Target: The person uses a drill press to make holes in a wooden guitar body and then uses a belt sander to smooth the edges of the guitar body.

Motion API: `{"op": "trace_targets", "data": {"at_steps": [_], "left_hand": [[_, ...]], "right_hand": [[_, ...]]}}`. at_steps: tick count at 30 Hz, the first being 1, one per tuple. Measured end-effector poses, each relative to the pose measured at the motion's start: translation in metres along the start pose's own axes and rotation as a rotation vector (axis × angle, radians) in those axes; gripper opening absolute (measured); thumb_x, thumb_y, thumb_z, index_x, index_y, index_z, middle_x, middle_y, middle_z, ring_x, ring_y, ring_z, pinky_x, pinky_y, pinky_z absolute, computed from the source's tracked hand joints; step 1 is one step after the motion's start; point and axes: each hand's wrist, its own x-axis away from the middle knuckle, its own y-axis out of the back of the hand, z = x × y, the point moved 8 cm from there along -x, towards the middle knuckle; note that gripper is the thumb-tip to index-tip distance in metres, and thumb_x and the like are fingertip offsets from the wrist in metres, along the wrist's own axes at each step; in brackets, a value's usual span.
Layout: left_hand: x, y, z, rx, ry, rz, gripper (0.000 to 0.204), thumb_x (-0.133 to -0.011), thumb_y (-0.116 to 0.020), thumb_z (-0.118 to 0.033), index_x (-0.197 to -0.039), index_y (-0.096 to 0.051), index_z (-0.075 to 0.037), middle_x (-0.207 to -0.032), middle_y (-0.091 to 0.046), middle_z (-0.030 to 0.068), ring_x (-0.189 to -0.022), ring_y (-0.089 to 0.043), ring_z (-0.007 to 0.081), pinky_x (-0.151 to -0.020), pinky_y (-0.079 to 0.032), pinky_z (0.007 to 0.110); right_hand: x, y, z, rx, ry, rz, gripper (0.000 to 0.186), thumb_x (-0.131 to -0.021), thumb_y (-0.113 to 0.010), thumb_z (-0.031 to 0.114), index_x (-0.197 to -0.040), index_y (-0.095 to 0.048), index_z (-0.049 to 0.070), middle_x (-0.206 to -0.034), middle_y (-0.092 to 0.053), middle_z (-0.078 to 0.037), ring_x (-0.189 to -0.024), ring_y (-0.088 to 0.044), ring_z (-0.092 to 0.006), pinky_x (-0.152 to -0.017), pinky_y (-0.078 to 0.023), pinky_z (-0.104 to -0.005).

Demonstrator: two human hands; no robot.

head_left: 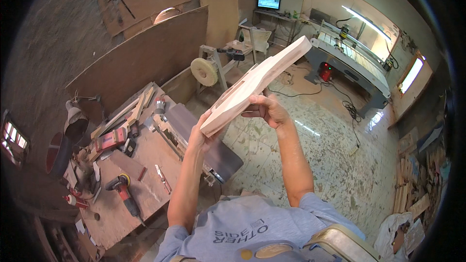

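Both my hands hold up a long, pale, shaped piece of wood (257, 78) that slants from lower left to upper right. My left hand (203, 136) wraps round its near lower end, palm beneath and fingers partly hidden behind the wood. Further along, my right hand (268, 110) grips the lower edge with the thumb on top and the fingers curled under. Its far end stands free in the air. Below my left forearm lies a belt sander (194, 128) with a dark wide belt, at the bench's right edge.
A wooden workbench (160, 199) at left carries an angle grinder (125, 195), a red sander (110, 139) and wood strips. A round buffing wheel (204, 72) stands ahead. At far right is a CNC router table (349, 63), with cables (352, 111) on the floor. Scrap wood (407, 189) lies at right.
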Motion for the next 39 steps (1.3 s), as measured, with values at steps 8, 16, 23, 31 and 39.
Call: {"op": "trace_targets", "data": {"at_steps": [8, 16, 23, 31, 39], "left_hand": [[-0.005, -0.003, 0.008, 0.025, 0.007, 0.025, 0.047, -0.100, -0.068, -0.039, -0.130, -0.063, -0.003, -0.119, -0.071, 0.0084, -0.105, -0.070, 0.0193, -0.089, -0.061, 0.036], [-0.005, -0.007, -0.010, -0.069, -0.201, 0.131, 0.047, -0.100, -0.068, -0.022, -0.138, -0.053, 0.001, -0.128, -0.066, 0.0096, -0.107, -0.069, 0.0151, -0.089, -0.057, 0.029], [0.000, -0.005, -0.020, -0.190, -0.366, 0.155, 0.053, -0.100, -0.065, -0.011, -0.148, -0.043, -0.002, -0.133, -0.063, 0.0074, -0.114, -0.063, 0.0131, -0.102, -0.051, 0.032], [0.013, -0.015, -0.029, -0.080, -0.380, 0.126, 0.050, -0.098, -0.063, -0.003, -0.144, -0.044, -0.007, -0.113, -0.062, -0.0015, -0.085, -0.055, 0.0027, -0.072, -0.043, 0.017], [0.017, -0.014, -0.039, -0.005, -0.429, 0.124, 0.051, -0.096, -0.062, 0.001, -0.143, -0.043, -0.007, -0.112, -0.063, 0.0019, -0.084, -0.060, 0.0059, -0.070, -0.049, 0.019]], "right_hand": [[0.003, 0.000, 0.007, 0.025, 0.009, -0.019, 0.094, -0.081, -0.079, 0.026, -0.154, -0.026, -0.001, -0.128, -0.063, -0.023, -0.101, -0.074, -0.0337, -0.083, -0.065, -0.0488], [0.004, 0.019, -0.003, -0.120, 0.042, -0.253, 0.084, -0.083, -0.083, 0.036, -0.145, -0.045, -0.005, -0.128, -0.064, -0.019, -0.115, -0.067, -0.0266, -0.098, -0.056, -0.0399], [0.007, 0.039, -0.017, -0.178, 0.092, -0.248, 0.065, -0.088, -0.077, 0.022, -0.141, -0.050, -0.006, -0.130, -0.063, -0.016, -0.121, -0.062, -0.0247, -0.105, -0.050, -0.0378], [0.014, 0.036, -0.017, -0.144, 0.071, -0.225, 0.078, -0.080, -0.082, 0.020, -0.145, -0.046, -0.005, -0.132, -0.058, -0.014, -0.123, -0.057, -0.0248, -0.103, -0.047, -0.0355], [0.013, 0.026, -0.010, -0.170, 0.152, -0.173, 0.069, -0.077, -0.080, 0.016, -0.137, -0.053, -0.005, -0.125, -0.062, -0.013, -0.115, -0.062, -0.0240, -0.100, -0.051, -0.0371]]}}
